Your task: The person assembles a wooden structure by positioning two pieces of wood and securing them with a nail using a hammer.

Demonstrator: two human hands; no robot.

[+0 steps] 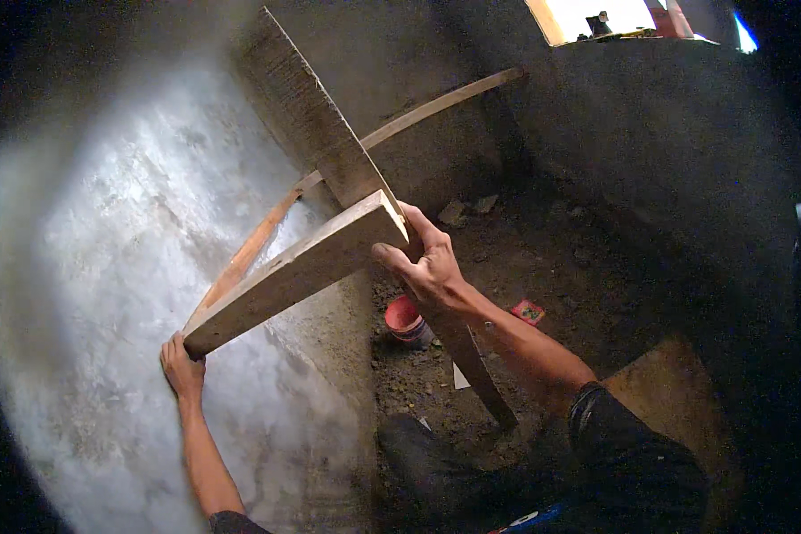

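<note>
A short wooden plank point(285, 276) slants between my two hands in front of a pale, brightly lit wall. My left hand point(184, 367) is closed around its lower left end. At its upper right end the plank meets a long flat board point(316, 116), which runs from the top of the view down past my right wrist. My right hand point(432, 267) is closed on the long board at this corner, thumb toward me; the far fingers are partly hidden. A narrow orange-brown wooden strip point(249, 254) slopes behind the plank, its lower end near my left hand.
A pale batten point(445, 107) spans the back, appearing curved. On the rough dirt floor stand a red-rimmed bucket point(405, 319) and a small red packet point(528, 311). A wooden sheet point(659, 387) lies at right. A bright opening point(587, 20) with objects is at top right.
</note>
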